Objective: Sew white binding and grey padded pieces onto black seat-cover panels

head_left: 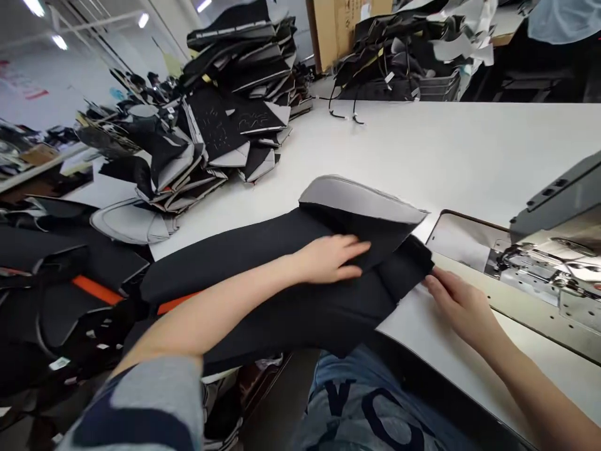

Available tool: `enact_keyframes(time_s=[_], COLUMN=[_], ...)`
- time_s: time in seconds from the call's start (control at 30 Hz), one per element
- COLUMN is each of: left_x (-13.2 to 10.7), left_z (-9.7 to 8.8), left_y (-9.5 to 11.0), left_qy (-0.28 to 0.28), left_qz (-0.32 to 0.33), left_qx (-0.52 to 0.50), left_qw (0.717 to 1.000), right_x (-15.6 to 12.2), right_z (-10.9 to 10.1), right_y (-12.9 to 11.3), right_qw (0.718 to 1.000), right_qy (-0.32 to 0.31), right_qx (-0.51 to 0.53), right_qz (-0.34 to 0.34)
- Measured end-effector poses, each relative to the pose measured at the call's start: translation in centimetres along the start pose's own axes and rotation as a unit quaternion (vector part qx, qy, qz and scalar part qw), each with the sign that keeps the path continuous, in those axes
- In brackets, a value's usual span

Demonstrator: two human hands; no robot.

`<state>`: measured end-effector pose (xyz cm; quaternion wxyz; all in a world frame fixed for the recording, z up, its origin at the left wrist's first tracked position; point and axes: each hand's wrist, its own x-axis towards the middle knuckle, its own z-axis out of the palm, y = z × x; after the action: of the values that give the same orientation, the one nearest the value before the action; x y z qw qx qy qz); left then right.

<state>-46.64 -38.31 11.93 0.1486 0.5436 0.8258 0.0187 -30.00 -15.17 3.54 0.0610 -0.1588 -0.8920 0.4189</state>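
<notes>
A long black padded fabric cover (263, 307), likely a car seat cover, lies across the white sewing table (399, 150), with a grey-backed flap (361, 200) folded over at its far end. My left hand (328, 260) rests flat on the black cover, just below the fold. My right hand (457, 307) sits at the cover's right corner, thumb and fingers pinching its edge. Next to that hand stands the sewing machine's needle plate area (539, 275). The machine's presser foot is partly hidden by its own housing.
Tall stacks of black and grey cut seat pieces (220, 119) rise at the table's far left. More black pieces with orange strips (61, 300) lie lower left. A cardboard box (342, 25) and a wire-trailing heap (394, 69) stand behind the table.
</notes>
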Motion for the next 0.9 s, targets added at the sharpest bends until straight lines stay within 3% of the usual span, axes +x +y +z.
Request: enact_keyframes(time_s=[0.07,0.13,0.23,0.3,0.37,0.43,0.5,0.6,0.73,0.8,0.9], left_x=[5.1,9.7,13.8,14.6,14.4,13.8,13.3,13.2,13.1,12.5,11.4], left_z=[0.9,2.4,4.1,4.4,4.2,3.8,3.6,3.5,3.8,3.9,4.0], left_y=[-1.8,-3.2,-4.4,-5.0,-5.7,-6.5,-7.1,-7.1,-5.4,-4.5,-3.9], left_qy=[0.099,0.136,0.226,0.323,0.4,0.441,0.459,0.471,0.471,0.469,0.479], left_qz=[-0.035,-0.071,-0.119,-0.152,-0.197,-0.235,-0.246,-0.233,-0.167,-0.129,-0.08], left_qx=[0.0,-0.04,-0.16,-0.24,-0.296,-0.332,-0.353,-0.345,-0.304,-0.298,-0.299], left_qw=[0.994,0.987,0.953,0.903,0.845,0.8,0.777,0.778,0.811,0.821,0.821], right_x=[-0.2,-0.7,-1.1,-0.5,0.9,2.6,3.9,4.6,5.1,5.7,6.4], right_z=[0.0,-0.4,-1.0,-0.7,0.6,2.6,4.8,6.9,6.9,6.3,5.0], right_y=[-0.2,-0.5,-1.9,-3.3,-4.7,-5.9,-6.9,-7.8,-7.7,-7.2,-6.3], right_qw=[0.995,0.983,0.958,0.944,0.935,0.914,0.881,0.85,0.871,0.905,0.975], right_qy=[0.029,0.082,0.169,0.19,0.163,0.122,0.099,0.087,0.051,0.016,-0.052], right_qx=[-0.088,-0.14,-0.199,-0.226,-0.263,-0.34,-0.432,-0.499,-0.471,-0.409,-0.202], right_qz=[-0.047,-0.083,-0.117,-0.144,-0.173,-0.184,-0.166,-0.143,-0.131,-0.115,-0.071])
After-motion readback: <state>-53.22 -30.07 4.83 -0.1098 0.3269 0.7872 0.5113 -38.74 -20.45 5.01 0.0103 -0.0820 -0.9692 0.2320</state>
